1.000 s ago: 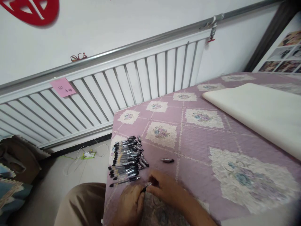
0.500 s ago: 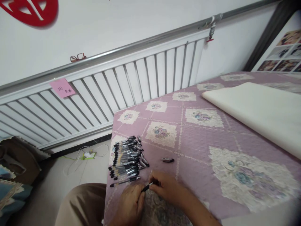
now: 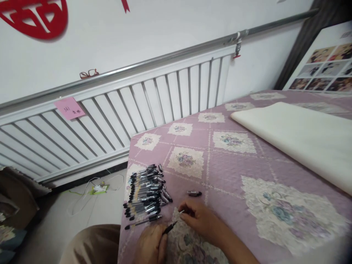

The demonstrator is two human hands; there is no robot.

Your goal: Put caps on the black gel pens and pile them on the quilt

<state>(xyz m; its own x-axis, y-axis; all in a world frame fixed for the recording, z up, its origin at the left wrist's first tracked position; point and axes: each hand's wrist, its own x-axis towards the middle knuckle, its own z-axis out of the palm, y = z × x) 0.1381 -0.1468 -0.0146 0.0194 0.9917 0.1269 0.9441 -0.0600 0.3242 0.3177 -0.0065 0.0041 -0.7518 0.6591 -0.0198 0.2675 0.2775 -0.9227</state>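
Near the front edge of the bed, my left hand [image 3: 151,245] is closed on a black pen [image 3: 169,227] whose tip points up and right. A little to its right my right hand [image 3: 198,220] pinches a small pale part that I cannot make out, close to the pen's tip. Just beyond my hands, several black pens lie side by side in a pile [image 3: 145,192] on the purple quilt [image 3: 236,172]. One loose black pen cap [image 3: 194,193] rests to the right of the pile.
A folded cream sheet [image 3: 297,135] lies across the bed's far right. A white slatted radiator cover [image 3: 115,113] runs along the wall, with red glasses [image 3: 89,73] on top and a pink note [image 3: 69,108]. Cables [image 3: 95,187] lie on the floor at left.
My hands have drawn slightly apart: the right hand moved a little up and right, away from the pen in my left hand. The view tilted somewhat.
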